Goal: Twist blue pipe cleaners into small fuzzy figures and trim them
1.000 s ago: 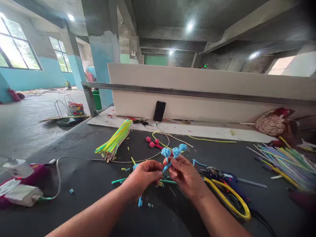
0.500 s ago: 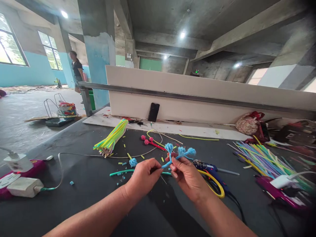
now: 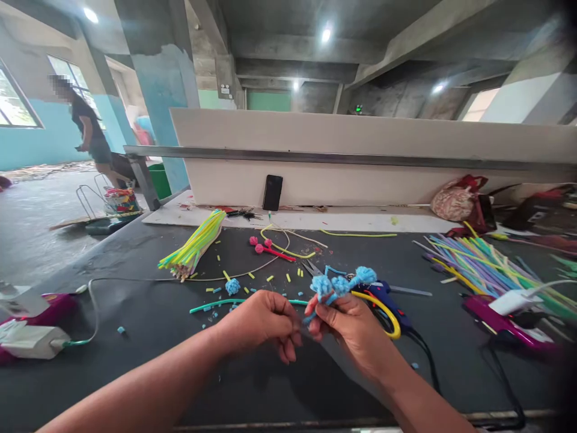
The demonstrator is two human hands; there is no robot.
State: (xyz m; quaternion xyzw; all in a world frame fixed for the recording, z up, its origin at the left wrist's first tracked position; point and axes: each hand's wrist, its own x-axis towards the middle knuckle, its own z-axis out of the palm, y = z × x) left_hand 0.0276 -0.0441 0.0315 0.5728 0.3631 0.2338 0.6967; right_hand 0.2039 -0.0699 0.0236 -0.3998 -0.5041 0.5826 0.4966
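My right hand [image 3: 345,319] is closed around a blue pipe-cleaner sprig [image 3: 340,285], which has several fuzzy round heads on a twisted stem. Just left of the stem's lower end, my left hand [image 3: 270,322] is curled with its fingers bent down, slightly blurred. Whatever its fingertips may pinch is hidden. Beyond the hands lies a red sprig [image 3: 277,253] with pink balls. A single blue ball [image 3: 232,287] on a yellow-green stem rests left of them. One teal pipe cleaner [image 3: 211,305] runs behind my left hand, and scissors [image 3: 312,269] show behind the blue heads.
A yellow-green pipe-cleaner bundle [image 3: 193,243] lies at left, a mixed pile [image 3: 478,264] at right. A blue glue gun [image 3: 387,307] with a yellow loop [image 3: 392,328] sits beside my right hand. Purple power strips [image 3: 500,322] flank the table. A phone [image 3: 272,192] leans against the board.
My left hand has come away from the blue stem and turned downward. The blue sprig has tilted in my right hand. The view has shifted, and a person at left has moved nearer.
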